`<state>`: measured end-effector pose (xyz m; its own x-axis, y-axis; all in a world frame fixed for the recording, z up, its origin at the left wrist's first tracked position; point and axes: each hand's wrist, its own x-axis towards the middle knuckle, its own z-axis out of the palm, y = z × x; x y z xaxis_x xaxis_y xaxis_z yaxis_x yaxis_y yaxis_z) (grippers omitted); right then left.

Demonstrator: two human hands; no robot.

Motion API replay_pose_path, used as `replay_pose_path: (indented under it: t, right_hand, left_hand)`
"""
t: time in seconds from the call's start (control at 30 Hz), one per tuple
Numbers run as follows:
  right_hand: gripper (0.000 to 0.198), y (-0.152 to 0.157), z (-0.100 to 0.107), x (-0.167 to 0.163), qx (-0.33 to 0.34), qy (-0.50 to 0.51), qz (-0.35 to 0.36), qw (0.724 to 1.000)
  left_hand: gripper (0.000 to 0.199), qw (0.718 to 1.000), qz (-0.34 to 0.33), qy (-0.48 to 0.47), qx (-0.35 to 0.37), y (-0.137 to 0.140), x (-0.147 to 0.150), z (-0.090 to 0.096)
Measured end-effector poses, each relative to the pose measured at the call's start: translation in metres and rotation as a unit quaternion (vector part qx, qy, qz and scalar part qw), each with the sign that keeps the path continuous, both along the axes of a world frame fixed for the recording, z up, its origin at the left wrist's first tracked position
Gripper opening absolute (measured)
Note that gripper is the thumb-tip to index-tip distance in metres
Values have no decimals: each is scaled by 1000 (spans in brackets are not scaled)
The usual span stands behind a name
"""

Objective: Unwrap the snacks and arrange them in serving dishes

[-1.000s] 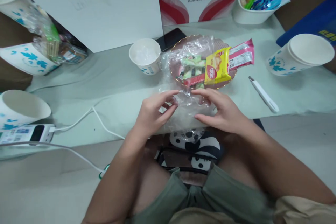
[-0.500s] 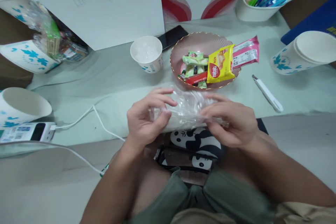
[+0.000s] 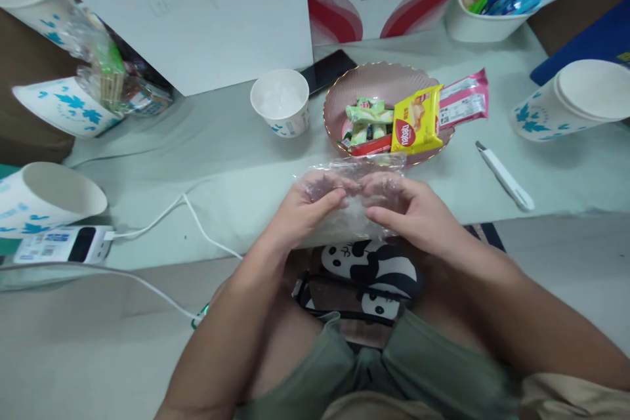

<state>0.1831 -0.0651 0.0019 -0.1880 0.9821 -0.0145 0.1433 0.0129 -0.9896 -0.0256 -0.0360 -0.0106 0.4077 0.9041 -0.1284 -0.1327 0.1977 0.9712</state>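
A clear, crinkled plastic bag (image 3: 352, 220) lies at the table's front edge, between my hands. My left hand (image 3: 315, 203) holds its left side, with the fingers curved behind or inside the film and the thumb on the near side. My right hand (image 3: 411, 207) grips the right side in a like way, its thumb pointing left. Both sets of fingertips nearly meet in the middle, seen through the plastic. Just beyond stands a pink gold-rimmed bowl (image 3: 339, 95) with small green packets and a yellow wafer packet (image 3: 416, 119) in it.
A paper cup (image 3: 280, 105) with clear plastic inside stands left of the bowl, near a black phone (image 3: 331, 71). A white utility knife (image 3: 504, 176) lies right. Stacked paper cups (image 3: 536, 111) stand far right. A white cable (image 3: 197, 216) runs from a power strip (image 3: 62, 246).
My hands have come closer together, and the fingers now sit behind or within the plastic. The bag, bunched up before, is spread flatter.
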Motion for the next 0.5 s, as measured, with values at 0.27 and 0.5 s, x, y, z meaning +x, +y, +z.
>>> replay_pose_path:
  t: [0.27, 0.5]
  right_hand:
    - [27, 2, -10, 9, -37, 86, -6, 996]
    - [39, 4, -14, 19, 47, 116, 2, 992]
  left_hand:
    - [24, 994, -82, -13, -73, 5, -1, 3]
    - [46, 993, -35, -101, -40, 21, -5, 3]
